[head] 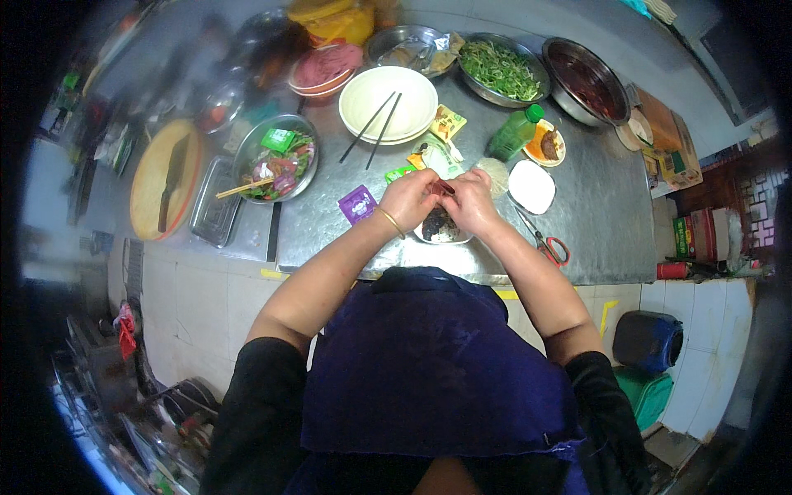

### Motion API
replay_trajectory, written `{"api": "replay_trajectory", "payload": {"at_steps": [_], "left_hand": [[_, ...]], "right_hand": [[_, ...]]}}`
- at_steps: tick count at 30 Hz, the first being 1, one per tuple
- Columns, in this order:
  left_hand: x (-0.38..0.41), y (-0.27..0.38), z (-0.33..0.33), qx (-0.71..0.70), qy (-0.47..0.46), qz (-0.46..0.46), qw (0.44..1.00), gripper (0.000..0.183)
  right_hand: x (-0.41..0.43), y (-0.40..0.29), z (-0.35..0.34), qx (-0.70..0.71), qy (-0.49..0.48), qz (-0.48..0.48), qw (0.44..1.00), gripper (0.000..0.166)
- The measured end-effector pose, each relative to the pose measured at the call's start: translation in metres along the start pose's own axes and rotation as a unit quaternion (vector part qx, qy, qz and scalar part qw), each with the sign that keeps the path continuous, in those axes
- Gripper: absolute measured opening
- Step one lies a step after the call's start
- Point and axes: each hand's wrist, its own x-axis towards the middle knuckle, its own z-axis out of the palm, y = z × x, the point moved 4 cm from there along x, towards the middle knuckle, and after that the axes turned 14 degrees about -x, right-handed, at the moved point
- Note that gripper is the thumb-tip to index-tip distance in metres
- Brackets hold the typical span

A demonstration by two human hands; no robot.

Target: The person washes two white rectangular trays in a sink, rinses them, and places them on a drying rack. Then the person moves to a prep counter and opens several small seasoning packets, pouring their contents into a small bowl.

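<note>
My left hand and my right hand meet over the near part of the steel table. Pinched between their fingertips is a small dark red item; whether it is a sachet or food, I cannot tell. Directly below sits a white dish with dark and pale food, partly hidden by my hands. A purple sachet lies left of my left hand, and a green packet just beyond it. Close to my right hand are a pale round bundle, a white square dish and red-handled scissors.
Stacked white bowls carry black chopsticks. Leftward are a steel bowl of salad, a clear tray and a knife on a round board. A green bottle stands before basins of greens and dark red food.
</note>
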Motion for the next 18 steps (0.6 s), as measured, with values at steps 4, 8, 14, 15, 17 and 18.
{"api": "replay_trajectory", "payload": {"at_steps": [4,8,14,15,17,18], "left_hand": [[0.001,-0.007,0.001,-0.004,-0.039,-0.040,0.998,0.018],[0.002,-0.011,0.004,-0.018,-0.049,-0.063,0.997,0.015],[0.000,-0.012,0.004,-0.070,-0.037,-0.115,0.990,0.019],[-0.001,-0.011,0.005,-0.076,-0.031,-0.125,0.989,0.019],[-0.003,-0.012,0.008,-0.109,-0.012,-0.105,0.988,0.020],[-0.004,-0.011,0.008,-0.125,-0.003,-0.097,0.987,0.020]], "right_hand": [[-0.002,0.000,-0.004,0.027,-0.008,0.023,0.999,0.018],[-0.002,0.007,-0.003,0.027,-0.021,0.037,0.999,0.015],[-0.001,0.009,-0.010,0.044,-0.004,0.044,0.998,0.012],[-0.003,0.010,-0.010,0.026,-0.001,0.040,0.999,0.012],[-0.003,0.012,-0.010,0.006,0.005,0.031,0.999,0.013],[-0.003,0.012,-0.010,0.005,0.006,0.027,1.000,0.013]]}}
